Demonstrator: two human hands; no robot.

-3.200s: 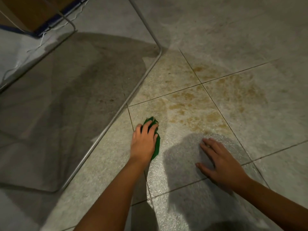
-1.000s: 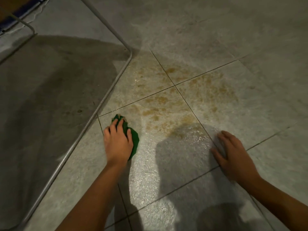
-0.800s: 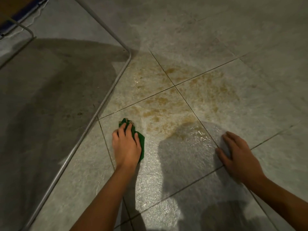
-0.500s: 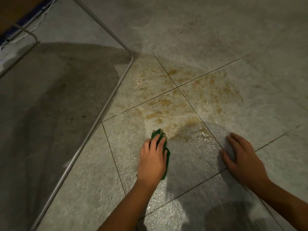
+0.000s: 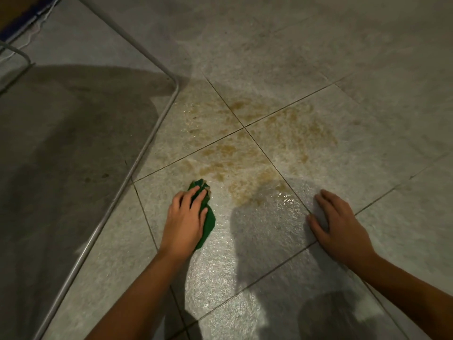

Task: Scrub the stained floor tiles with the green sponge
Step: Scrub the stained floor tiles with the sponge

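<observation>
My left hand (image 5: 184,222) presses the green sponge (image 5: 207,218) flat on a wet grey floor tile; the sponge pokes out past my fingertips and to the right of my palm. Brown stains (image 5: 247,163) spread over the tiles just beyond the sponge, around the crossing of grout lines. My right hand (image 5: 339,228) rests flat on the floor with fingers spread, holding nothing, to the right of the sponge across a dark shadow.
A thin metal frame tube (image 5: 137,163) runs diagonally along the floor at the left, bending at a corner farther off. Beyond it the floor lies in dark shadow. A second tube (image 5: 18,55) and a blue-edged object (image 5: 29,18) are at the far left top.
My left hand slid the sponge right across the tile, then back to the left and slightly forward toward the stain's edge. My right hand stayed planted.
</observation>
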